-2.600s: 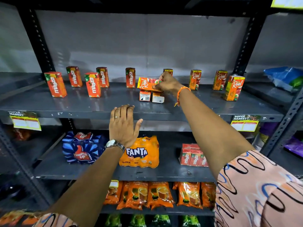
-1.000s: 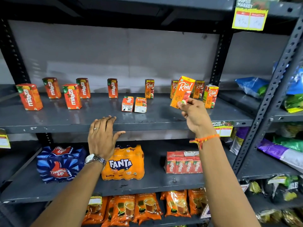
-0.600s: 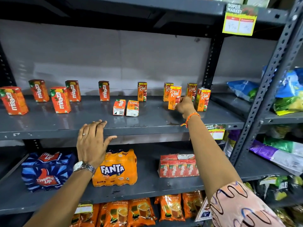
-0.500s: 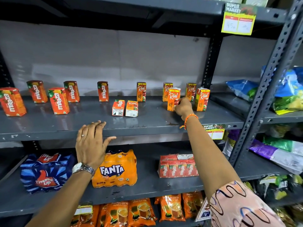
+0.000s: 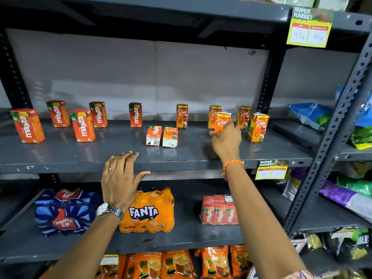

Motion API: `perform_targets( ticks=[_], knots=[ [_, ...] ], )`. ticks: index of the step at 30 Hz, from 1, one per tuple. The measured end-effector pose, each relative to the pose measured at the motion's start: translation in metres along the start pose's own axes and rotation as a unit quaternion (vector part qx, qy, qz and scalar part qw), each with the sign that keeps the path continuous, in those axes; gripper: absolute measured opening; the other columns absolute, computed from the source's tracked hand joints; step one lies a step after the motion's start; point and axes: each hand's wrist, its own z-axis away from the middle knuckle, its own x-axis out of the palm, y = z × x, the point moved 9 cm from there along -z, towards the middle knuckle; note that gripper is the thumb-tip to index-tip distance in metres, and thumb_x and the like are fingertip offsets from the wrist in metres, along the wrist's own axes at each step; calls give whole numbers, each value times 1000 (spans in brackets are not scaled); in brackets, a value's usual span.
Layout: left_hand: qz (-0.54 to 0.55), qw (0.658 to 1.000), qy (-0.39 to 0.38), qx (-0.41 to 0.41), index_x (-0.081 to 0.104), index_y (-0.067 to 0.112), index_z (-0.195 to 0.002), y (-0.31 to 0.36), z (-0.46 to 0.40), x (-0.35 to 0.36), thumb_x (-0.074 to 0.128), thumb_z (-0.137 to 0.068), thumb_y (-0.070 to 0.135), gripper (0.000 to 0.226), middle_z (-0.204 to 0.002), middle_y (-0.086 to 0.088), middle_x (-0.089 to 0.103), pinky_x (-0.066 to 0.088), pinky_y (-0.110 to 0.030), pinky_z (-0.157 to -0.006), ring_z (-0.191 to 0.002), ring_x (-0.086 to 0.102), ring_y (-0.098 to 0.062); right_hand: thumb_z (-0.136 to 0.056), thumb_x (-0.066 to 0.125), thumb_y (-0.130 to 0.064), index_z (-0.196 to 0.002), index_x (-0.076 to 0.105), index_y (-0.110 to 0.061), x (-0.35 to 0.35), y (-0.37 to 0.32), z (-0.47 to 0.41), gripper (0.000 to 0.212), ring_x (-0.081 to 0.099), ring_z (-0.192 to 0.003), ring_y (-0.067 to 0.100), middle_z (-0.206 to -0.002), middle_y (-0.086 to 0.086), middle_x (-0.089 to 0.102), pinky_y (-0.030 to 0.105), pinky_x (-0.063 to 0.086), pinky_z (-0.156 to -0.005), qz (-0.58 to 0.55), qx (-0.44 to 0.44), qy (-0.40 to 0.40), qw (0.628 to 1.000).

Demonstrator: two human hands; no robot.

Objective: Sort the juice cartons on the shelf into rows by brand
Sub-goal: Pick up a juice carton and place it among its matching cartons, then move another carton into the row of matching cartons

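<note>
The right hand (image 5: pixel 226 140) reaches over the grey metal shelf (image 5: pixel 112 156) with its fingers (image 5: pixel 214 134) loosely spread and gripping nothing; the orange upright Real juice carton (image 5: pixel 222 122) stands on the shelf just behind those fingertips, whether touching them or a shade apart I cannot tell. More upright Real cartons (image 5: pixel 258 127) stand beyond and to the right of that hand. Left of its fingers two small cartons lie on their sides (image 5: pixel 161 136), touching each other. The left hand (image 5: pixel 120 179) lies flat, fingers (image 5: pixel 128 157) extended and together, thumb out, its fingertips resting on the shelf's front edge, empty. Well to the left of those fingers stand the red-orange Maaza cartons (image 5: pixel 83 125).
</note>
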Motion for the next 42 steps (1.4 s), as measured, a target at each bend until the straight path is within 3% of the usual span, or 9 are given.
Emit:
perform_targets(
  ticks=[3, 6, 8, 11, 15, 20, 30, 38, 42],
  knots=[
    [2, 1000, 7, 2, 60, 11, -129, 4, -2, -2, 43, -90, 64, 67, -130, -11, 64, 36, -47, -111, -121, 58, -33, -90, 66, -43, -78, 64, -2, 28, -38, 14, 42, 64, -72, 29, -76, 13, 63, 29, 48, -62, -17, -59, -94, 994],
    [-1, 1000, 9, 7, 59, 11, -129, 2, -1, -2, 44, -90, 63, 67, -130, -11, 64, 37, -47, -111, -120, 58, -33, -94, 56, -47, -67, 51, -9, 68, -71, 30, 47, 62, -76, 32, -84, 16, 65, 34, 51, -69, -33, -71, -222, 972],
    [0, 1000, 5, 8, 59, 12, -130, 2, 0, -2, 45, -90, 63, 67, -131, -10, 63, 35, -46, -112, -121, 58, -32, -95, 50, -50, -70, 54, -8, 82, -85, 34, 49, 65, -90, 37, -98, 21, 69, 34, 47, -74, -13, -79, -245, 966],
    [-3, 1000, 6, 8, 59, 12, -130, 0, 0, -1, 46, -90, 64, 67, -132, -10, 63, 35, -45, -112, -122, 58, -31, -93, 43, -62, -104, 65, -3, 99, -93, 38, 64, 62, -112, 40, -120, 21, 66, 41, 51, -89, 30, -58, -275, 959],
    [-4, 1000, 15, 11, 60, 13, -130, 0, 0, 0, 42, -91, 65, 67, -131, -9, 64, 34, -44, -111, -122, 59, -30, -89, 44, -64, -121, 64, -7, 109, -96, 39, 69, 56, -121, 38, -133, 18, 60, 46, 50, -96, 65, -36, -277, 958],
    [2, 1000, 25, 17, 58, 16, -131, -2, 1, 2, 47, -92, 64, 63, -132, -6, 63, 33, -42, -113, -124, 58, -28, -86, 56, -49, -115, 66, -11, 109, -104, 38, 49, 60, -117, 36, -127, 14, 65, 42, 50, -90, 61, -23, -247, 967],
    [-4, 998, 48, 32, 57, 17, -132, -6, 0, 5, 47, -92, 66, 64, -132, -6, 64, 33, -41, -111, -122, 58, -27, -82, 66, -33, -108, 66, -4, 105, -117, 35, 38, 65, -108, 32, -117, 14, 68, 33, 49, -85, 23, -55, -255, 965],
    [-6, 998, 51, 35, 57, 16, -131, -5, 1, 5, 48, -91, 65, 64, -131, -7, 64, 33, -42, -110, -121, 58, -28, -79, 64, -19, -85, 66, -6, 91, -73, 26, 14, 73, -94, 31, -98, 17, 75, 43, 60, -88, -135, 41, -244, 959],
    [-4, 998, 46, 34, 56, 15, -131, -4, 1, 4, 46, -92, 65, 64, -131, -8, 64, 32, -42, -110, -120, 59, -29, -87, 67, -13, -74, 63, -12, 84, -60, 35, 14, 76, -77, 25, -97, 18, 77, 37, 64, -69, -270, 76, -240, 929]
  ],
)
